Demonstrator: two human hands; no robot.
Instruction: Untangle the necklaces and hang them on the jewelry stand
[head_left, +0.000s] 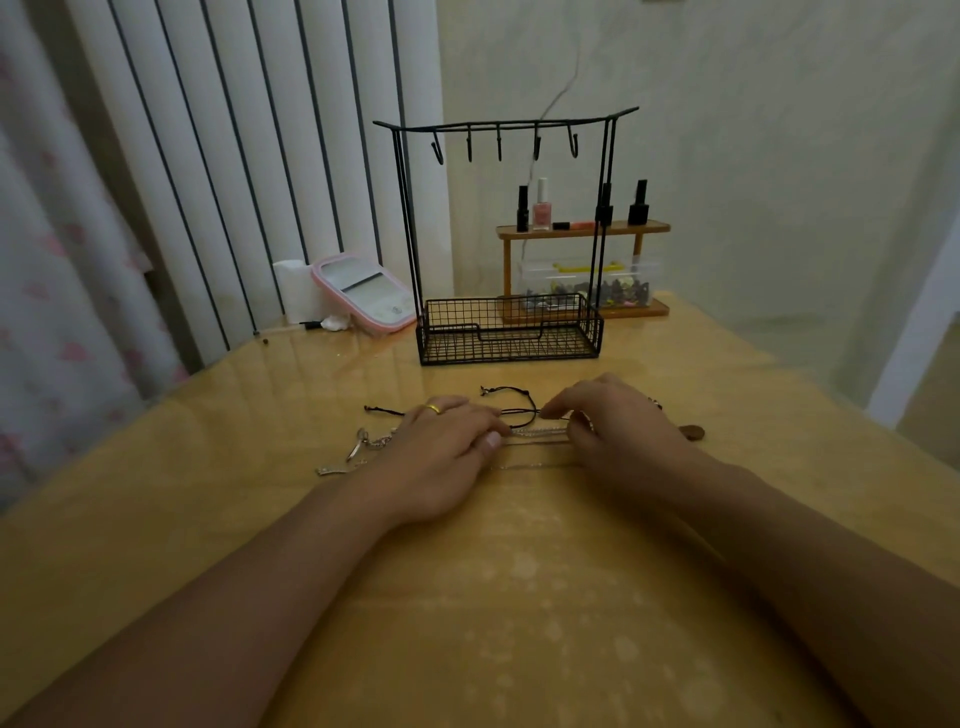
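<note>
Two bare forearms reach in over a yellowish glossy desk (519, 597), which fills most of the view. Behind it, vertical blinds (234, 156) on the left and a plain wall on the right.

Next biggest is the black wire stand (506, 234), sitting at the far middle of the desk: basket base, two uprights, a top bar with five hooks, all bare, so nothing's hung yet. Right behind it is a small wooden shelf (582, 231) with a few nail polish bottles on top and a clear box of small bits under it. Left of the stand, a pink-rimmed tray (363, 293) leans near a white roll.

Then the hands, both near the middle of the desk, in front of the stand. Left hand (441, 452) lies palm down with a gold ring (432, 409) on one finger, fingers (491, 441) pressed together on the silver chains. Right hand (618, 421) pinches the same strands just beside it, fingers curled in, so the chains run taut between the two hands.

Necklaces (537, 431) are all still on the desk in a tangle: silver chains between the hands, a black cord (511, 395) looping just behind, silver pendants (358, 447) poking out left of the left hand, and a brown pendant (691, 431) past the right hand.
</note>
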